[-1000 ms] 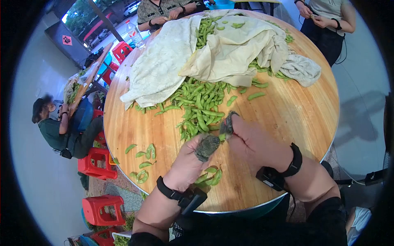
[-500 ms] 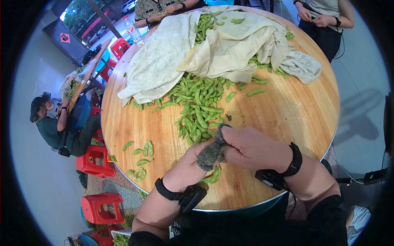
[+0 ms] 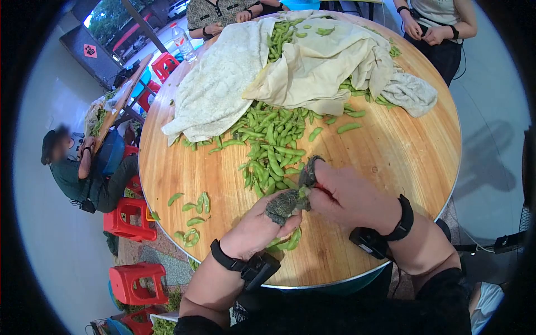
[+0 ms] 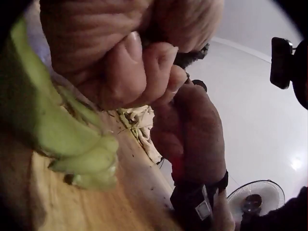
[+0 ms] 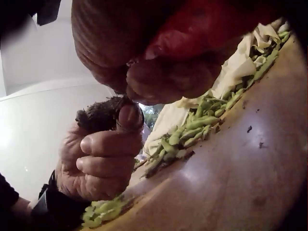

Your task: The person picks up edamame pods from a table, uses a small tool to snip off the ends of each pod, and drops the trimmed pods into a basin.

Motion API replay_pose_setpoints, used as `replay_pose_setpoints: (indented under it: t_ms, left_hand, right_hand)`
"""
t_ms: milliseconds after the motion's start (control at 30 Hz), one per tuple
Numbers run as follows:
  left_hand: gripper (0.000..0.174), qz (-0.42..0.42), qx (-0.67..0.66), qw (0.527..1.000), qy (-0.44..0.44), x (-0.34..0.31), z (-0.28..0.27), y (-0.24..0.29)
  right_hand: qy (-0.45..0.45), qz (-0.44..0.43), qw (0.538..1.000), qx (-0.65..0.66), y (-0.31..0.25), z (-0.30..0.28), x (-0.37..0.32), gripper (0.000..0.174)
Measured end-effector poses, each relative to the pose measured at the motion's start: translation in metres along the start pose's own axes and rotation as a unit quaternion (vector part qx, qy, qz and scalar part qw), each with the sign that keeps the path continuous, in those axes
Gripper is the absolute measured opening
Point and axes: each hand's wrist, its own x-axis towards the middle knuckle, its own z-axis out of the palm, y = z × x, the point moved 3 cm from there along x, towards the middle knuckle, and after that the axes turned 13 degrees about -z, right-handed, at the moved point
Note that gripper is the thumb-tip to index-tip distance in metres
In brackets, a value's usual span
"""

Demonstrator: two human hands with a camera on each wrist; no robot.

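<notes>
A round wooden table is seen from above, with other people at its far side and one person seated low to the left beside red stools. Two pale cloths are draped over the far half of the table. They appear to be laid there to cover a heap of green pods, which spills out from under them toward the near edge, within easy reach of the hands.

Both hands are raised just above the near part of the table, fingertip to fingertip. The left hand is curled, and its thumb wears a dark, rough cover. The right hand is curled too, with a like cover on a finger. The covers seem to be worn to spare the fingertips and give grip.

A single pod is pinched between the two hands, gripped by each at one end. Little of it can be seen, since it is mostly hidden by the covers. It lies just off the near rim of the heap, in the air above bare wood. From the right wrist, the left thumb is seen pressed up against the right fingertips.

A small pile of pods lies directly beneath the left hand, probably where finished ones are dropped. A few loose pods are scattered well to its left.
</notes>
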Motion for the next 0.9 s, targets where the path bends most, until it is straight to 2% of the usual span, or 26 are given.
replay_pose_setpoints:
  t_ms: [100, 133, 167, 233, 300, 333, 400, 433, 500, 567, 600, 633, 667, 700, 733, 767, 800, 867, 900]
  left_hand:
    - [0.028, 0.009, 0.013, 1.000, 0.017, -0.002, 0.005, 0.003]
    - [0.028, 0.009, 0.014, 1.000, 0.016, -0.002, 0.005, 0.003]
    - [0.024, 0.015, 0.018, 1.000, 0.018, -0.001, 0.005, 0.002]
    - [0.019, 0.022, 0.021, 0.999, 0.021, 0.005, 0.001, -0.007]
    - [0.008, 0.143, 0.138, 0.978, 0.069, 0.013, -0.004, -0.012]
    - [0.008, 0.143, 0.137, 0.978, 0.069, 0.012, -0.003, -0.010]
    - [0.005, 0.074, 0.027, 0.996, 0.051, 0.008, -0.001, -0.007]
    - [0.005, 0.074, 0.026, 0.996, 0.050, 0.009, -0.001, -0.007]
    - [0.003, 0.128, 0.056, 0.990, 0.030, 0.010, -0.001, -0.006]
    - [0.004, 0.142, 0.082, 0.986, 0.037, 0.008, -0.001, -0.005]
    - [0.005, 0.157, 0.109, 0.981, 0.045, 0.007, 0.000, -0.003]
    - [0.005, 0.158, 0.108, 0.980, 0.045, 0.007, -0.002, -0.004]
    - [0.006, 0.176, 0.115, 0.978, 0.017, 0.005, -0.003, -0.004]
    - [0.007, 0.194, 0.122, 0.973, -0.011, 0.004, -0.003, -0.004]
    - [0.007, 0.196, 0.121, 0.973, -0.010, 0.003, -0.004, -0.003]
    - [0.007, 0.179, 0.108, 0.978, -0.014, 0.003, -0.005, -0.004]
    - [0.007, 0.162, 0.095, 0.982, -0.019, 0.003, -0.006, -0.005]
    - [0.006, 0.181, 0.081, 0.980, -0.008, 0.001, -0.002, 0.000]
    - [0.006, 0.199, 0.067, 0.978, 0.003, 0.000, -0.001, 0.003]
  right_hand:
    - [0.011, 0.000, 1.000, 0.020, -0.002, -0.006, 0.001, 0.020]
    - [-0.012, -0.014, 1.000, -0.005, -0.004, -0.005, 0.002, 0.020]
    - [-0.034, -0.027, 0.999, -0.029, -0.005, -0.004, 0.002, 0.020]
    - [-0.022, -0.034, 0.998, -0.048, -0.003, -0.001, 0.001, 0.020]
    - [-0.011, -0.042, 0.997, -0.067, -0.001, 0.001, 0.000, 0.020]
    - [-0.001, -0.038, 0.997, -0.073, -0.001, 0.001, -0.001, 0.019]
    - [0.008, -0.033, 0.996, -0.078, 0.001, 0.000, -0.002, 0.019]
    - [0.007, -0.038, 0.998, -0.056, 0.002, 0.000, -0.002, 0.018]
    - [0.004, -0.043, 0.999, -0.032, 0.007, 0.000, -0.001, 0.018]
    - [0.033, -0.099, 0.995, -0.008, 0.011, 0.002, -0.001, 0.017]
    - [0.032, -0.099, 0.995, -0.008, 0.004, -0.003, 0.001, 0.017]
    - [-0.012, 0.070, 0.973, 0.221, 0.000, -0.006, 0.002, 0.018]
    - [-0.054, 0.234, 0.870, 0.431, -0.003, -0.002, -0.001, 0.019]
    - [-0.056, 0.234, 0.870, 0.430, -0.004, -0.002, -0.001, 0.019]
    - [-0.047, 0.253, 0.845, 0.469, -0.005, -0.001, 0.000, 0.020]
    - [-0.038, 0.271, 0.818, 0.507, -0.006, 0.000, 0.000, 0.020]
    - [-0.039, 0.270, 0.818, 0.506, -0.006, 0.003, -0.001, 0.020]
    - [-0.018, 0.186, 0.898, 0.398, -0.006, 0.005, 0.000, 0.019]
    - [-0.020, 0.186, 0.899, 0.397, -0.006, 0.006, 0.000, 0.019]
